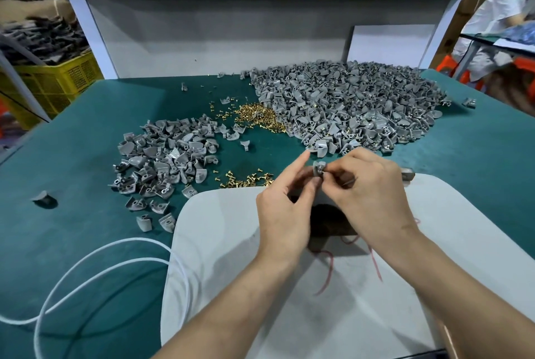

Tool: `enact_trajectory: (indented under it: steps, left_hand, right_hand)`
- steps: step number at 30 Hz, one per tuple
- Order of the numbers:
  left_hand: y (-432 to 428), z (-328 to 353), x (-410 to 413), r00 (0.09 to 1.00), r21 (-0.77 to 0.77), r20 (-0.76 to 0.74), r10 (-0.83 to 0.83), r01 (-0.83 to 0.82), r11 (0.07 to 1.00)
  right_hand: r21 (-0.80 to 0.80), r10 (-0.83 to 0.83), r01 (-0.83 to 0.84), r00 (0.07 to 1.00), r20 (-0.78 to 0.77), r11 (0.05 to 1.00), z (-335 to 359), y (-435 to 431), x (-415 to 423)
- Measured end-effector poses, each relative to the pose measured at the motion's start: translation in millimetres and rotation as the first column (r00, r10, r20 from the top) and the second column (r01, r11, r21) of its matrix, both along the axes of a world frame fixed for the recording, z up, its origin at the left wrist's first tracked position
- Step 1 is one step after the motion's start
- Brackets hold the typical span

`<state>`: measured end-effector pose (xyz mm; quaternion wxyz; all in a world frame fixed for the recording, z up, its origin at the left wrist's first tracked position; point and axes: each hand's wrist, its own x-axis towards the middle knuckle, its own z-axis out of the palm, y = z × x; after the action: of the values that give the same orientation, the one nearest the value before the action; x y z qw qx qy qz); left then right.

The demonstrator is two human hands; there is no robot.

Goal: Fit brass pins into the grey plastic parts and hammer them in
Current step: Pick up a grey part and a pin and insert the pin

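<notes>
mid-frame: my left hand [285, 208] and right hand [369, 190] both pinch one grey part [318, 169], left index sticking out | brass pins [257, 116] just above | big grey pile [350, 101] upper right

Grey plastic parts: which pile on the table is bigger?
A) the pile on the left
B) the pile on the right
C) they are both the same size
B, since the right pile spreads much wider and deeper across the green mat than the small left pile.
</notes>
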<state>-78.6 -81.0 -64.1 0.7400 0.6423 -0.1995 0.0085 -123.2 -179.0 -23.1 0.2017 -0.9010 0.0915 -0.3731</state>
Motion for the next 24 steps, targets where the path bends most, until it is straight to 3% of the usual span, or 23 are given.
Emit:
enact_trajectory:
  steps: [11,24]
  left_hand:
    - [2,-3,7,0.992,-0.013,-0.107,0.062,-0.064,0.998]
    - [1,-4,10,0.986,0.017,-0.144,0.088,-0.086,0.996]
  right_hand:
    - [0.028,0.002,0.004,0.976,-0.219,1.0,5,4,10]
    - [-0.001,0.02,-0.021,0.976,-0.215,1.0,4,4,11]
